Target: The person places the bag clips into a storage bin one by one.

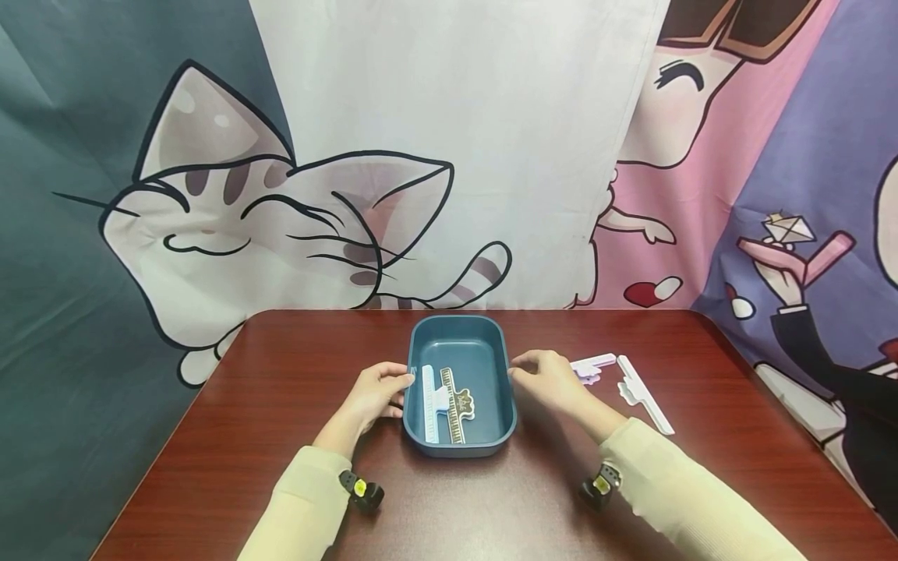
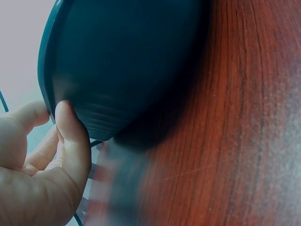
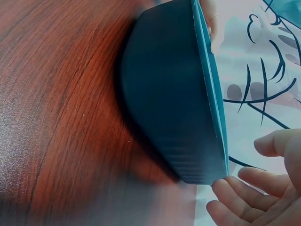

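Note:
A dark blue rectangular bin sits on the table. Inside it lie a pale blue sealing clip and a brown-and-white patterned sealing clip, side by side. My left hand pinches the bin's left rim between thumb and fingers, as the left wrist view also shows. On the opposite side, my right hand touches the outside of the bin near its rim with its fingertips. In the right wrist view the right thumb stands apart from the rim and the fingers are slightly bent.
To the right of the bin, a purple sealing clip lies partly behind my right hand. A white sealing clip lies slanted beside it. The reddish wooden table ends at a printed cloth backdrop.

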